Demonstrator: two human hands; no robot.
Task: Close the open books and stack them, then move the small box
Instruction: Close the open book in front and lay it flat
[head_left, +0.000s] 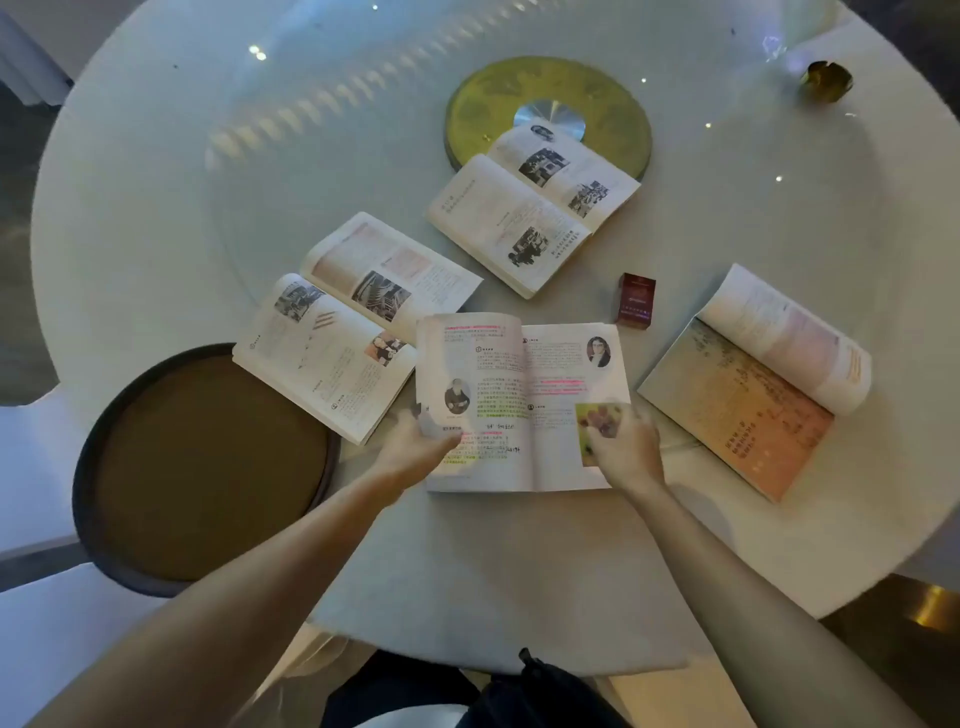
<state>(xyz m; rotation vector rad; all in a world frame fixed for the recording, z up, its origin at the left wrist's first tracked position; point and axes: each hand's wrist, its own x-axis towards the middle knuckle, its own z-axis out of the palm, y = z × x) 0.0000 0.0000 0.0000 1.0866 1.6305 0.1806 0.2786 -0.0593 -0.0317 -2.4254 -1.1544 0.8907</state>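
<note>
Several open books lie on the round white table (156, 182). The nearest open book (519, 384) shows pink-highlighted text. My left hand (415, 441) grips its lower left page edge. My right hand (623, 441) rests on its lower right page, fingers curled at the edge. Another open book (353, 317) lies to the left, one (530, 208) further back, and one with an orange page (753, 384) to the right. A small dark red box (636, 301) stands upright just beyond the nearest book's right corner.
A round brown stool seat (202, 467) with a dark rim sits at the left below the table edge. A gold disc (613, 104) marks the table's centre, partly under the far book. A small brass object (826, 80) stands at the far right.
</note>
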